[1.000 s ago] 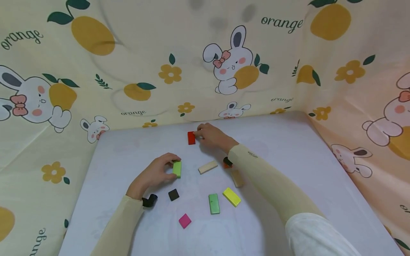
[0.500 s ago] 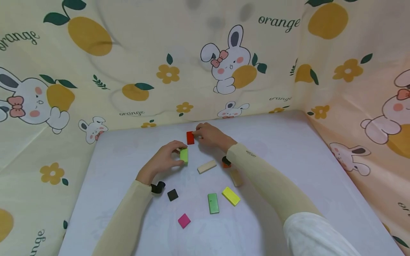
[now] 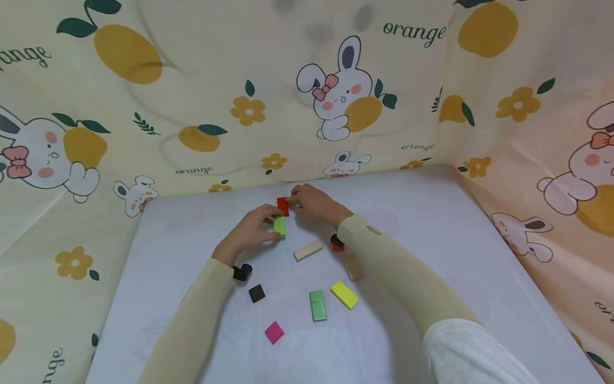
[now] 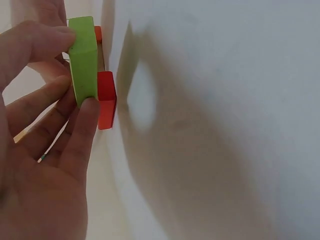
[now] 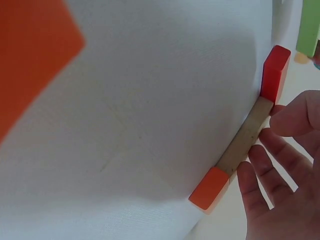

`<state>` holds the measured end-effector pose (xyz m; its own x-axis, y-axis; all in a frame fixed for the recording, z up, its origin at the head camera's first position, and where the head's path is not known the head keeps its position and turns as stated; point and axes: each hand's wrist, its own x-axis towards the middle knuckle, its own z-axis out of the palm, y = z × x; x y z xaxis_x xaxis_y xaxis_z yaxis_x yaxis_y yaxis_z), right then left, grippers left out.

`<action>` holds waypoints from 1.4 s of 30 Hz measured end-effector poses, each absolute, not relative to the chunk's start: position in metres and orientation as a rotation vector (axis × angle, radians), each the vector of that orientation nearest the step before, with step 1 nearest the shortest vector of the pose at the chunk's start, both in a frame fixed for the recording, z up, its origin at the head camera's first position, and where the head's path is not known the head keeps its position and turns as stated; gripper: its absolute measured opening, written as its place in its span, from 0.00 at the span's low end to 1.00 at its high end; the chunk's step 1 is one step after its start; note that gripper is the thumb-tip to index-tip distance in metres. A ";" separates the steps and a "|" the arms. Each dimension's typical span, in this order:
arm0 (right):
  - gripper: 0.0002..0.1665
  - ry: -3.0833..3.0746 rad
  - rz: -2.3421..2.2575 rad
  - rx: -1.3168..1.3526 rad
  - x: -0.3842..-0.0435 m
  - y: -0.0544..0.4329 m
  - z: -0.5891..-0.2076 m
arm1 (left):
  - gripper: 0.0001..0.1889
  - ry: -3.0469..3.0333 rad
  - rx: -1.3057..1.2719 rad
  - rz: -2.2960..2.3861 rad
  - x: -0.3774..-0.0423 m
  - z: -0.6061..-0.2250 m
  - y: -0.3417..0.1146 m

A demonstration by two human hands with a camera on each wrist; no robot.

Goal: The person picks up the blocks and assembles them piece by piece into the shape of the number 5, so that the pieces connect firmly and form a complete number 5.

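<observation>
My left hand (image 3: 250, 228) pinches a light green block (image 3: 280, 227) between thumb and fingers. In the right wrist view, that block is raised off the table and apart from the red block (image 5: 274, 75). My right hand (image 3: 313, 202) is beside the red block, its fingertips touching a low row at the back. Seen from the right wrist, this row joins the red block, a plain wooden block (image 5: 245, 136) and an orange block (image 5: 209, 188) end to end. The right fingertips rest along the wooden block's edge. In the head view, the right hand hides the wooden and orange ones.
On the white table (image 3: 182, 250) lie a pale wooden block (image 3: 308, 250), another wooden block (image 3: 352, 267), an orange block (image 3: 338, 246) partly under the right wrist, a yellow block (image 3: 344, 295), a green block (image 3: 317, 305), a black block (image 3: 257, 293) and a magenta block (image 3: 274, 332). Patterned cloth hangs behind.
My left hand has carried the light green block away from me and slightly right, up to the red block in the head view. My right hand has stayed at the row.
</observation>
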<state>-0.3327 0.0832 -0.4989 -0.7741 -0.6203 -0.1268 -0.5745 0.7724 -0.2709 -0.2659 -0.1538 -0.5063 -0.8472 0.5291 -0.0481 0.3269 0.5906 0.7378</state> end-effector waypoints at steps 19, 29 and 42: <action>0.27 2.765 -0.323 -0.943 -0.332 0.082 -0.503 | 0.25 2.644 0.765 0.873 -0.279 -0.513 -0.144; 0.27 2.751 -0.329 -0.953 -0.332 0.083 -0.499 | 0.22 2.684 0.778 0.789 -0.281 -0.517 -0.140; 0.28 2.748 -0.347 -0.935 -0.333 0.085 -0.497 | 0.22 2.702 0.777 0.798 -0.279 -0.517 -0.138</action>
